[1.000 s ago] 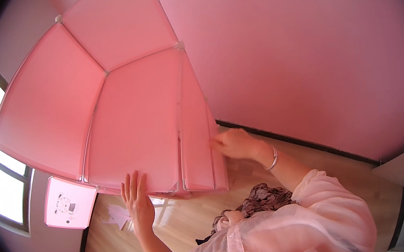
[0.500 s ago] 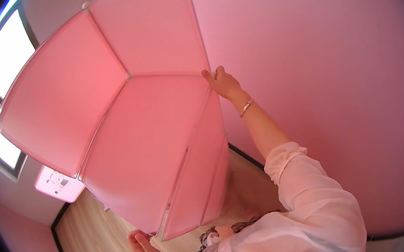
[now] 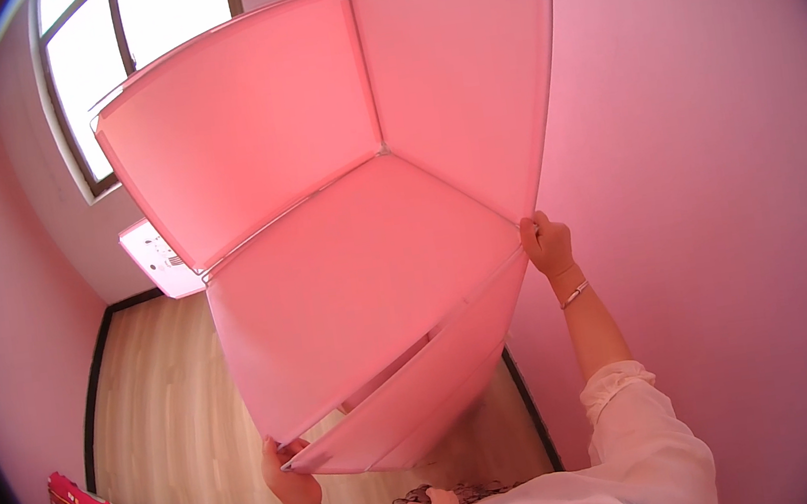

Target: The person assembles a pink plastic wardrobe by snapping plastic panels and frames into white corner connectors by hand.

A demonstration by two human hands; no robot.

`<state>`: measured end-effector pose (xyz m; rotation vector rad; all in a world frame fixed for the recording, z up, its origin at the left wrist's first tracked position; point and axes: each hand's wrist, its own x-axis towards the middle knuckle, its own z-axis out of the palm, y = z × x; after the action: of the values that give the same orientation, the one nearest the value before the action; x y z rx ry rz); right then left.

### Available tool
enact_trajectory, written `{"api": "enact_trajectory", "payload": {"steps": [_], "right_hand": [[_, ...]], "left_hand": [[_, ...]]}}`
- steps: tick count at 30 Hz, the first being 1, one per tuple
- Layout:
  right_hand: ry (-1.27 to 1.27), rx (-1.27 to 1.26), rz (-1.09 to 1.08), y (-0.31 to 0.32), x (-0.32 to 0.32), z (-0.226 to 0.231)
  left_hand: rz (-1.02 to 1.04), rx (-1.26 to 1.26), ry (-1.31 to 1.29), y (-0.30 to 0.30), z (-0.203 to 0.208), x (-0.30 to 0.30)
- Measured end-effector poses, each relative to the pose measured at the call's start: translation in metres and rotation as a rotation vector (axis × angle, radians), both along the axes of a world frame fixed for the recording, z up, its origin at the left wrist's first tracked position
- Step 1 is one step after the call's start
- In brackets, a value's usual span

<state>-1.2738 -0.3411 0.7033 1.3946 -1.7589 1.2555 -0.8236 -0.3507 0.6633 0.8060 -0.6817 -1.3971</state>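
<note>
The pink panelled unit (image 3: 365, 267) is held before the body, between both hands: its near left corner is gripped by the left hand (image 3: 292, 479), its right corner by the curled right hand (image 3: 549, 246). Below, the wood-patterned floor (image 3: 160, 403) is edged with dark skirting (image 3: 92, 406); beyond its far left corner, a bright window (image 3: 135, 48) is set. Pink walls (image 3: 715, 163) are seen around.

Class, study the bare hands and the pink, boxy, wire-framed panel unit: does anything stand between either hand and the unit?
Nothing visible does: the bare right hand grips the pink, boxy, wire-framed panel unit at a corner on the right, and the bare left hand holds its lower left corner directly.
</note>
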Motion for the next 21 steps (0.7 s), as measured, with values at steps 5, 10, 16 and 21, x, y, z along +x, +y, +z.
{"api": "enact_trajectory", "payload": {"steps": [5, 10, 16, 21], "right_hand": [[0.061, -0.002, 0.014, 0.004, -0.009, 0.0], [-0.057, 0.161, -0.208, 0.006, 0.003, 0.011], [-0.289, 0.199, -0.153, 0.01, 0.018, 0.025], [-0.301, 0.162, -0.106, 0.009, 0.019, 0.02]], "left_hand": [[-0.133, -0.063, -0.011, 0.002, 0.014, 0.002], [-0.213, -0.266, -0.261, 0.006, 0.058, 0.004], [-0.125, -0.34, -0.219, -0.017, 0.123, 0.003], [-0.194, -0.328, -0.221, -0.021, 0.135, 0.011]]}}
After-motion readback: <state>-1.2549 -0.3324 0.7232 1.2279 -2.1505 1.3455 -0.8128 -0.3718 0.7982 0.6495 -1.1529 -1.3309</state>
